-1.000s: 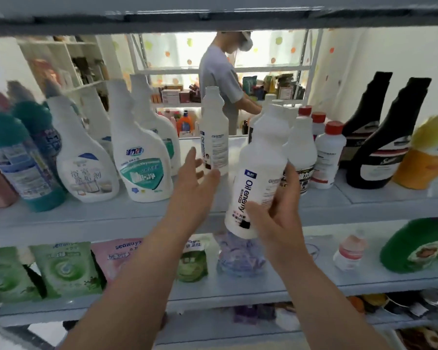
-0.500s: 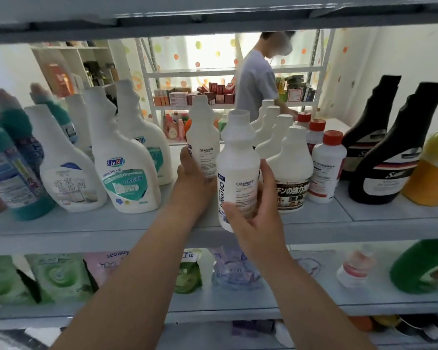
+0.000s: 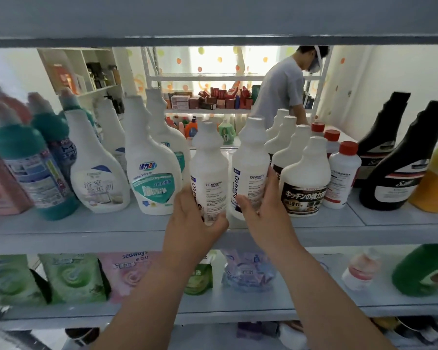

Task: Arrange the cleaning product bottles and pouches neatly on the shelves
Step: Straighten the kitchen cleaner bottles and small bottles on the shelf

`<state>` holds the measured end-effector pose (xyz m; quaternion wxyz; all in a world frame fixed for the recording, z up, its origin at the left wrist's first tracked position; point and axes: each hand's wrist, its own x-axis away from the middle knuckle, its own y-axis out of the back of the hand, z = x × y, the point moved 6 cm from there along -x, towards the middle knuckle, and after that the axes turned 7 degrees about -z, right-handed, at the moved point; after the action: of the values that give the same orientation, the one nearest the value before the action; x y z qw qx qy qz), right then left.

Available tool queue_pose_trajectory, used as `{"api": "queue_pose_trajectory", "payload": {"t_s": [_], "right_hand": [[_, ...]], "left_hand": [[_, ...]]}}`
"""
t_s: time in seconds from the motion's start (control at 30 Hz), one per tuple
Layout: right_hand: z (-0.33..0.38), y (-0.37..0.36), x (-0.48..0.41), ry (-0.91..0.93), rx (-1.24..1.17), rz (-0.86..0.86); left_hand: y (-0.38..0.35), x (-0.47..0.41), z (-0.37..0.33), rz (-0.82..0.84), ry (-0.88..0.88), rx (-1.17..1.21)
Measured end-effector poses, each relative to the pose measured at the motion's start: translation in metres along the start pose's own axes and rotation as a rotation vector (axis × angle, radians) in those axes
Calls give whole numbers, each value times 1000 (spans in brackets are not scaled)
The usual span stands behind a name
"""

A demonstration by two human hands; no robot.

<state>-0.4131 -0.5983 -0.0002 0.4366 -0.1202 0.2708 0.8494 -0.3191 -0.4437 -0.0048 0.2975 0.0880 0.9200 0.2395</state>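
My left hand [image 3: 195, 223] grips the left Oil enemy bottle [image 3: 208, 170] and my right hand [image 3: 263, 218] grips the right Oil enemy bottle [image 3: 250, 162]. Both bottles stand just left of the black-labelled kitchen cleaner bottle [image 3: 304, 183]. I should set them side by side, labels forward and bases flat, without bumping that neighbour.

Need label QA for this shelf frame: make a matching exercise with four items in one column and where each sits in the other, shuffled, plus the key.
Items
1. left white plastic "Oil enemy" bottle
2. right white plastic "Oil enemy" bottle
3. pink soft pouch
4. tall black angled-neck bottle

Places
A. lower shelf
B. held by the right hand
C. upper shelf, beside the yellow-orange bottle
D. held by the left hand

Pairs: 1-D, 2-B, 3-A, 4-C
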Motion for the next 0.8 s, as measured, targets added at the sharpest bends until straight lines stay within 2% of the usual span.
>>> {"api": "queue_pose_trajectory", "payload": {"t_s": [0.13,0.37,0.43,0.5,0.57,0.63,0.7,0.8], "right_hand": [[8,-21,-36,-32,176,44],[29,-42,-61,-175,120,152],[16,-48,-60,-215,81,167],[9,-47,-45,-217,196,215],[11,-41,-26,-75,454,223],[5,-38,-4,182,710,201],[0,-34,22,360,771,127],[-9,-28,46,368,705,123]], "left_hand": [[-2,-1,3,4,-16,9],[-3,-3,2,35,-23,46],[-2,-3,2,38,-34,69],[-2,-4,3,42,-53,84],[-2,-4,3,58,-67,101],[-1,-6,4,75,-63,139],[0,-5,3,89,-47,163],[8,3,-4,153,2,258]]}}
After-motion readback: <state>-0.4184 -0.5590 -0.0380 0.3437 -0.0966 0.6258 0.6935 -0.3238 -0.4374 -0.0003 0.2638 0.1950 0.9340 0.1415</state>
